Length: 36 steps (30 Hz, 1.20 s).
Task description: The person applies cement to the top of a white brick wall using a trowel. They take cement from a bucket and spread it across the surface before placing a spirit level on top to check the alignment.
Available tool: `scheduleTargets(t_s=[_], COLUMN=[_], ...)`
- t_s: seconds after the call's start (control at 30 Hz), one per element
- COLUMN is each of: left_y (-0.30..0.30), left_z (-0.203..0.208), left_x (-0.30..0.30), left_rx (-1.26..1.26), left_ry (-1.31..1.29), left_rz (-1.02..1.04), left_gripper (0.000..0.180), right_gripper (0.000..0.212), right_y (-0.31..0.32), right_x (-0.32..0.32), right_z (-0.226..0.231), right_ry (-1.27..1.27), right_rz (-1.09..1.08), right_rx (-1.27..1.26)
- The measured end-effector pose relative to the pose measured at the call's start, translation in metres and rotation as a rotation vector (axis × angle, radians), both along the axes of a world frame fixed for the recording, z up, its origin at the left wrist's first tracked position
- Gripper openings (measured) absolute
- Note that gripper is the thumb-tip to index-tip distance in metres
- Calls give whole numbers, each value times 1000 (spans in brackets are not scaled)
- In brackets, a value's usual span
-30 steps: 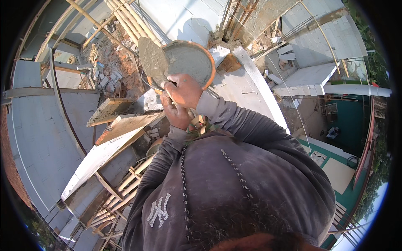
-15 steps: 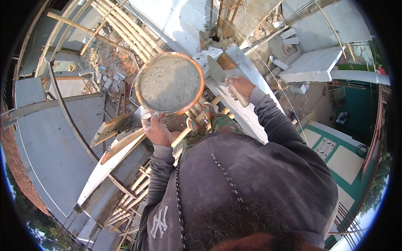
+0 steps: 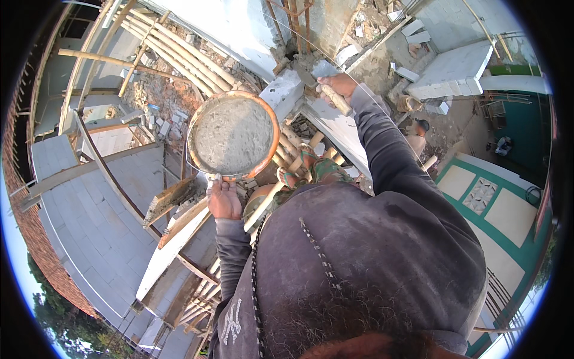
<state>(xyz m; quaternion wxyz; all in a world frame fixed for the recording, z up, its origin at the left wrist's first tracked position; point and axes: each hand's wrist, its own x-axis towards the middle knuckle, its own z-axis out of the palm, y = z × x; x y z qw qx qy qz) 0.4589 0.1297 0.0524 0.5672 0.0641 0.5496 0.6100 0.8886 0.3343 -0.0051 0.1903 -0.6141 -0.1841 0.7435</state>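
Note:
My left hand (image 3: pixel 225 200) is closed on the near rim of an orange bucket (image 3: pixel 274 118). Grey wet mortar (image 3: pixel 233 134) fills the bucket nearly to the brim. My right hand (image 3: pixel 338 87) grips a trowel by its pale wooden handle (image 3: pixel 338 102). The trowel's blade (image 3: pixel 307 78) points left, over the top of a white block wall (image 3: pixel 335 128), close to where rusty steel bars rise. Whether the blade touches the wall there, I cannot tell. A loose white block (image 3: pixel 282 94) sits between the bucket and the blade.
My sandalled feet (image 3: pixel 289 178) stand on bamboo poles. More bamboo poles (image 3: pixel 179 54) lean at the upper left. Another person (image 3: pixel 417 135) is below on the right, beyond a thin taut string. Rubble (image 3: pixel 161 105) lies on the ground far below.
My right hand has moved farther away and slightly left, bringing the trowel blade to the wall beside the bars. The bucket sits slightly lower and left in view. Another person has come into view below.

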Motion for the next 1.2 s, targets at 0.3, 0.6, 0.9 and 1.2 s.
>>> scheduleTargets(t_s=[0.3,0.6,0.9,1.2], left_y=[-3,-1,-1,14], left_z=[0,10,6,7], left_x=[-1,0,6,3], left_rx=[2,-113,86,155], left_ry=[33,32,93,202], left_rz=[-45,0,-63,-120], left_gripper=[19,17,20,18], right_gripper=[37,41,37,41], right_y=[-65,-32,-96,-114], right_x=[-35,12,-31,-125], right_z=[10,7,69,206], right_ry=[14,-155,-492,-1049], right_rz=[-74,-64,137,827], right_rx=[180,114,331,991])
